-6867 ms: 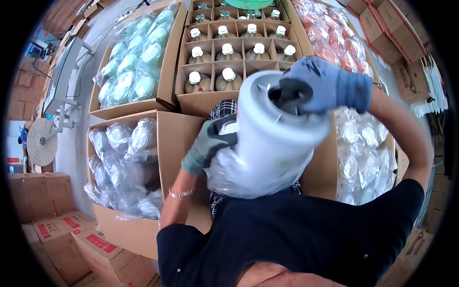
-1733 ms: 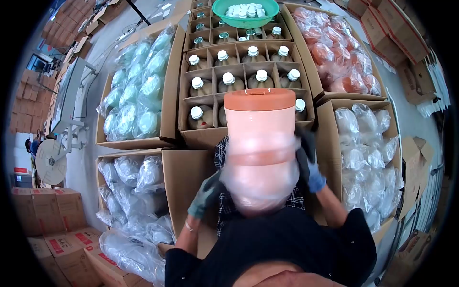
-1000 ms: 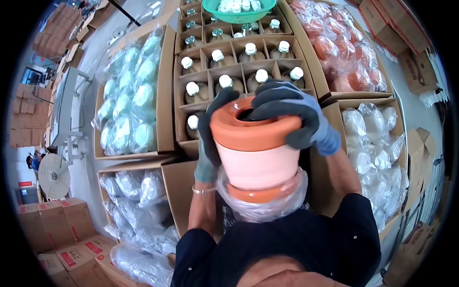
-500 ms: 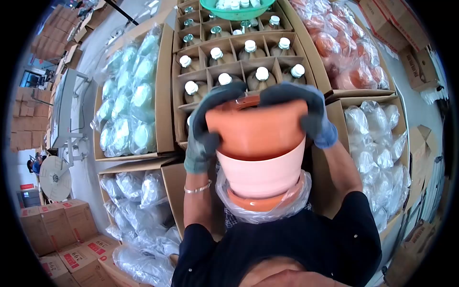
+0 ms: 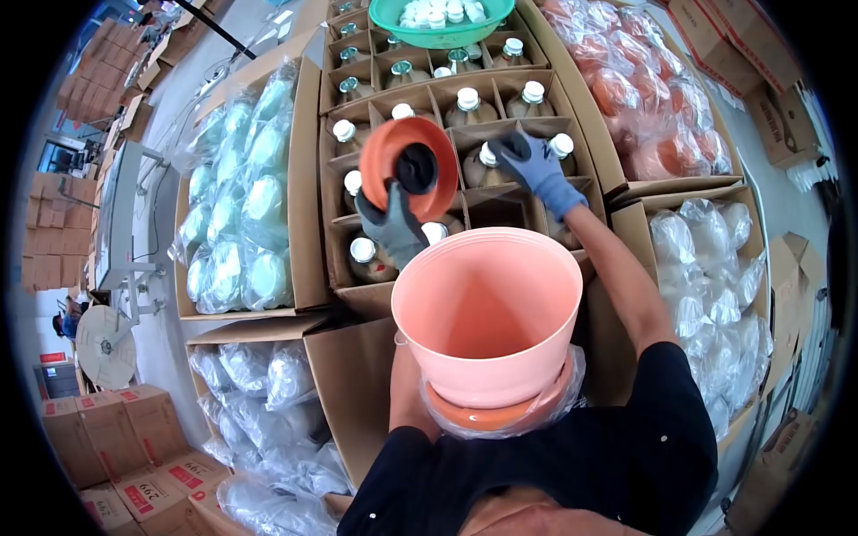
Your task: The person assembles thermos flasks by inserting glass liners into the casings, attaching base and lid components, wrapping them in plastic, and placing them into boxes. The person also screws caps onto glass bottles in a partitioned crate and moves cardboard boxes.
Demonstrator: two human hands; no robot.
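My gloved left hand point(image 5: 391, 225) grips an orange bowl-shaped plastic piece point(image 5: 378, 152) by its lower side, above the divided carton. The piece faces me with a dark round middle; I cannot tell what that is. Fingers of my gloved right hand point(image 5: 534, 168) are apart, their tips beside the white cap of a bottle point(image 5: 487, 170) standing in a carton cell. Whether they touch the cap is unclear. A pink pot point(image 5: 487, 375) stands upright, open end up, close to my body. Under it is an orange rim point(image 5: 500, 417) wrapped in clear plastic.
Several white-capped bottles fill cells of the cardboard carton point(image 5: 576, 116). A green basin point(image 5: 429, 36) of white caps sits at the far end. Cartons of bagged green pieces point(image 5: 265, 198), bagged orange pieces point(image 5: 666, 152) and clear-bagged items point(image 5: 706, 295) stand on both sides.
The orange piece has been lifted out of the pink pot and moved left and forward in my left hand. My right hand has let go of it and moved forward to a bottle.
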